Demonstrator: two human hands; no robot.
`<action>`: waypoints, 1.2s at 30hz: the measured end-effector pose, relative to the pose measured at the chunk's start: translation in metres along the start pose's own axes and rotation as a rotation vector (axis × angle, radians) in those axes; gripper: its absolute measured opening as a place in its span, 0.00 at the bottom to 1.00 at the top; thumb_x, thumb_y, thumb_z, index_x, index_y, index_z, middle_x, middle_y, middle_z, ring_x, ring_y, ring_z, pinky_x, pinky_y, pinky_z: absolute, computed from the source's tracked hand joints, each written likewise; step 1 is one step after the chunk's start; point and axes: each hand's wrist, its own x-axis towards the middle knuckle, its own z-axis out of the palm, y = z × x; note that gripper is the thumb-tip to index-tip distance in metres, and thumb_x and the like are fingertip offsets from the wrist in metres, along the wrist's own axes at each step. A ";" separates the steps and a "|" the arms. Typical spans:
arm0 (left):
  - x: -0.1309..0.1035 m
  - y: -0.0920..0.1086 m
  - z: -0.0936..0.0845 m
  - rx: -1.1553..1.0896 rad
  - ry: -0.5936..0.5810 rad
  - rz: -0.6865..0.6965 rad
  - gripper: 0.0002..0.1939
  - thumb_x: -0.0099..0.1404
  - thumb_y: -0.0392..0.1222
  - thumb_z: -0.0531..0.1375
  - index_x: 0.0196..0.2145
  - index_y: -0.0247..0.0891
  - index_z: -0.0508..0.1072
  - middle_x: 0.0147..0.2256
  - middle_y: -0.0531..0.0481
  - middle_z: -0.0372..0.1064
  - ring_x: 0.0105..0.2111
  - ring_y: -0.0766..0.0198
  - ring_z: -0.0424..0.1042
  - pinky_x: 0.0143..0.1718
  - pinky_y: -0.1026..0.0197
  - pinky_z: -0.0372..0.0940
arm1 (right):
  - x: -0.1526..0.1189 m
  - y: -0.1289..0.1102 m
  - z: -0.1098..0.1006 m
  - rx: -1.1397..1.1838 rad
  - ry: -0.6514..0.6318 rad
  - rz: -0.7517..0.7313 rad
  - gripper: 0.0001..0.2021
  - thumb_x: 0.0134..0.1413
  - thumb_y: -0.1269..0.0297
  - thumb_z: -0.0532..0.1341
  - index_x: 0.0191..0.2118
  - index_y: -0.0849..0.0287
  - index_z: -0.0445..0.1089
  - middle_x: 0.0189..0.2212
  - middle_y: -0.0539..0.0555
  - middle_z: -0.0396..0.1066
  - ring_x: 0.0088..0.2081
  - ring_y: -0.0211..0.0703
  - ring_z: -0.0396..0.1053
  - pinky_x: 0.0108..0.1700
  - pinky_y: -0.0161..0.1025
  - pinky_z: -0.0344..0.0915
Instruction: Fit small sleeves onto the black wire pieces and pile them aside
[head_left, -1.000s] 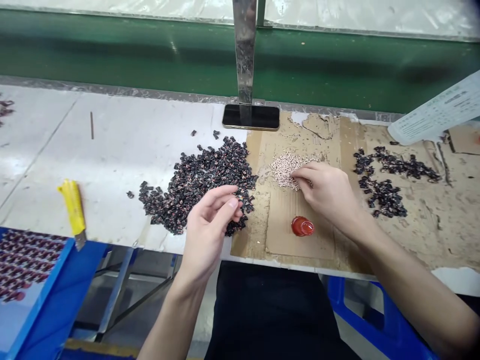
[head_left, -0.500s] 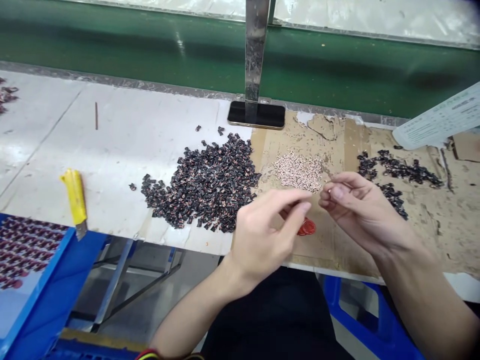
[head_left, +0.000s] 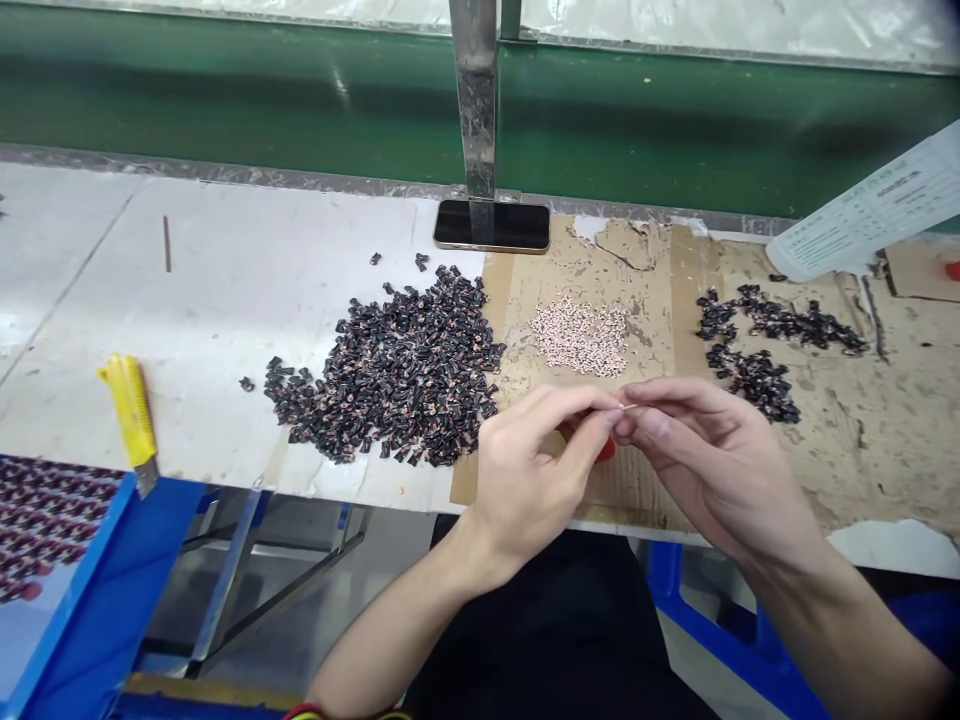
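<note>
My left hand point(head_left: 536, 465) is closed in a pinch, thumb against forefinger. My right hand point(head_left: 712, 455) pinches too, and its fingertips meet those of the left. A tiny pale sliver shows between them; its kind is too small to make out, and whatever the left fingers hold is hidden. Just beyond the hands lies a heap of small copper-coloured pieces point(head_left: 581, 337) on cardboard. Below the fingertips a red round piece point(head_left: 606, 452) is partly covered. To the left spreads a large heap of small black parts point(head_left: 405, 370) with copper-coloured bits.
More black parts point(head_left: 757, 385) lie at the right, near a leaning printed plastic sheet point(head_left: 862, 205). A phone point(head_left: 517, 226) rests by a metal post point(head_left: 475, 110). At the left are a yellow utility knife point(head_left: 131, 415) on the edge and a blue tray point(head_left: 142, 560) below.
My right hand has moved left, and its fingertips now meet my left hand's. The left hand stays pinched in nearly the same place. The camera view has shifted slightly.
</note>
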 end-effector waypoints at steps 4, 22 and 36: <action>-0.005 0.002 0.001 -0.094 0.007 -0.109 0.03 0.70 0.35 0.68 0.38 0.40 0.82 0.35 0.52 0.83 0.32 0.67 0.80 0.37 0.65 0.76 | -0.005 0.002 0.001 -0.042 -0.059 -0.008 0.05 0.60 0.65 0.73 0.40 0.47 0.84 0.42 0.51 0.83 0.39 0.37 0.82 0.43 0.31 0.80; -0.013 -0.002 -0.012 -0.164 -0.167 -0.121 0.07 0.67 0.31 0.70 0.38 0.41 0.85 0.37 0.52 0.85 0.36 0.65 0.83 0.42 0.66 0.77 | -0.023 0.002 -0.006 -0.204 -0.059 -0.016 0.04 0.63 0.68 0.70 0.39 0.49 0.81 0.39 0.50 0.81 0.42 0.39 0.80 0.46 0.35 0.79; -0.024 -0.012 -0.029 -0.141 0.017 -0.380 0.12 0.72 0.32 0.63 0.49 0.41 0.84 0.41 0.50 0.82 0.38 0.65 0.82 0.44 0.64 0.79 | -0.031 0.019 -0.017 -1.234 0.000 -0.547 0.10 0.58 0.74 0.69 0.41 0.51 0.75 0.47 0.57 0.80 0.46 0.52 0.79 0.49 0.52 0.74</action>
